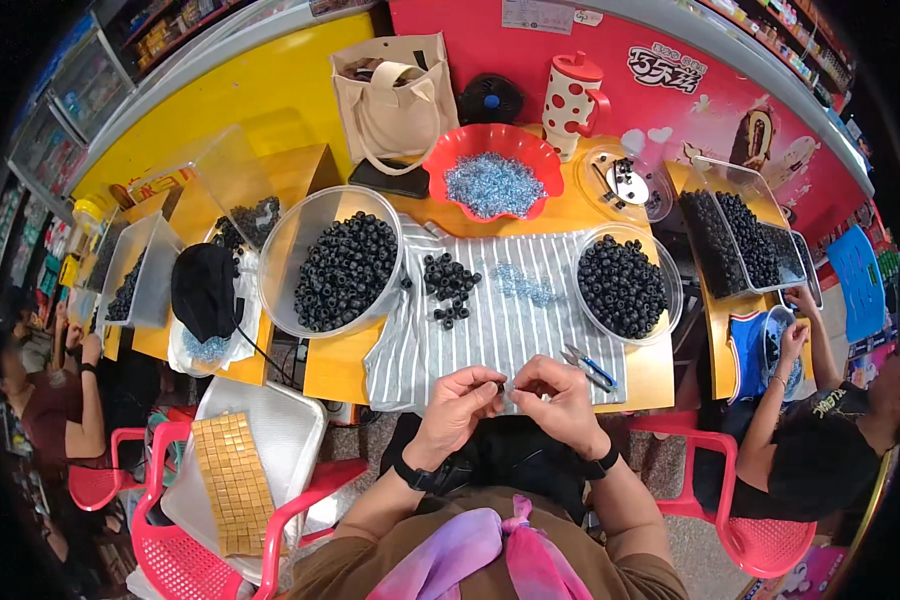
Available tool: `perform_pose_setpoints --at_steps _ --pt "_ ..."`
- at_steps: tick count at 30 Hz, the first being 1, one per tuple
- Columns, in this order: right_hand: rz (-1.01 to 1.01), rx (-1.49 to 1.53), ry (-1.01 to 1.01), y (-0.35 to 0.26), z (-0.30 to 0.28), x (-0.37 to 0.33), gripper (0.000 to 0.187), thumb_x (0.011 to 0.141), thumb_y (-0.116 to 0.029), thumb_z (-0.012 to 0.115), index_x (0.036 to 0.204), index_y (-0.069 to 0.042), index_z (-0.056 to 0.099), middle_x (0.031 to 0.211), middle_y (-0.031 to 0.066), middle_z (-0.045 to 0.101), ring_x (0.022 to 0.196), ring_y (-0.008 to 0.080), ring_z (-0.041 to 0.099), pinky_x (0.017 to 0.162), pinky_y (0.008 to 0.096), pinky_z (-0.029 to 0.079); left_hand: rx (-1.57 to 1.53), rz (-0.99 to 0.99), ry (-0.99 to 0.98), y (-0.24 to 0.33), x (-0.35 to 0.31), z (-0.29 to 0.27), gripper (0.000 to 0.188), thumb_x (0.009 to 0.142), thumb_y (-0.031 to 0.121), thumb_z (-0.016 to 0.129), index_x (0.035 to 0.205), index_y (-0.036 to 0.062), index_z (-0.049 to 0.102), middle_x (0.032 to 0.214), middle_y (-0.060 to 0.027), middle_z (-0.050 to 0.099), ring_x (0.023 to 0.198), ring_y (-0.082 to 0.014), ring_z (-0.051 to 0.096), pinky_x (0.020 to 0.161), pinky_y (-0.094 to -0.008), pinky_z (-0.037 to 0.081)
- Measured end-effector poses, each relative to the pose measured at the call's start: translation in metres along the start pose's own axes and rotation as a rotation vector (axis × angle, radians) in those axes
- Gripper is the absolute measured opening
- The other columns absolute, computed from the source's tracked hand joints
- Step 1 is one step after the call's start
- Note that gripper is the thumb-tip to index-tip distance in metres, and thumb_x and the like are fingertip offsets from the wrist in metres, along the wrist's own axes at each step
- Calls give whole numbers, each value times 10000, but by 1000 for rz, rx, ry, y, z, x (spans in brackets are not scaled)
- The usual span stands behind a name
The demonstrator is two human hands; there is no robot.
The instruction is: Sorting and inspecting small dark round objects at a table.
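The left hand (460,402) pinches a mostly hidden dark bead (500,387); what the right hand (562,402) holds, if anything, I cannot tell.

A small dark bead (500,387) is held at the left hand's (458,408) fingertips, and it is partly covered by them.

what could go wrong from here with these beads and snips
The right hand is close to the blue snips and might brush against them. The loose black beads on the striped cloth could scatter if it gets tugged. The clear bowl nearest the snips sits near the right edge of the table, so a knock might spill it.
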State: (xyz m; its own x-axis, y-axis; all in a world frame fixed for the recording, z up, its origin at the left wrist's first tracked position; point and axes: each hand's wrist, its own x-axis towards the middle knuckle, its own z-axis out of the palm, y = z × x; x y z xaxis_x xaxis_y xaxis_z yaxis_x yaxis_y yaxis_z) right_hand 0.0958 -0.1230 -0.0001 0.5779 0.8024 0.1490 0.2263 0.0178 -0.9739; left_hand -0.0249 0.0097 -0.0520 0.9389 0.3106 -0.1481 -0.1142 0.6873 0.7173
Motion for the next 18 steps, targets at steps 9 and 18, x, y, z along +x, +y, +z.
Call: perform_pose_setpoints --at_steps 9,18 --pt "8 28 -72 -3 1 4 67 757 30 687 785 14 628 722 53 605 627 94 596 551 228 459 -4 11 19 -2 2 1 158 903 55 608 1048 -5 623 843 -67 658 726 -135 640 618 -228 499" --pt "-4 -5 -161 -5 -2 4 117 736 37 723 756 8 612 712 49 603 656 100 623 561 228 473 25 10 -75 3 1 3 78 878 31 631 927 -23 661 805 -61 642 671 -135 633 562 -216 493"
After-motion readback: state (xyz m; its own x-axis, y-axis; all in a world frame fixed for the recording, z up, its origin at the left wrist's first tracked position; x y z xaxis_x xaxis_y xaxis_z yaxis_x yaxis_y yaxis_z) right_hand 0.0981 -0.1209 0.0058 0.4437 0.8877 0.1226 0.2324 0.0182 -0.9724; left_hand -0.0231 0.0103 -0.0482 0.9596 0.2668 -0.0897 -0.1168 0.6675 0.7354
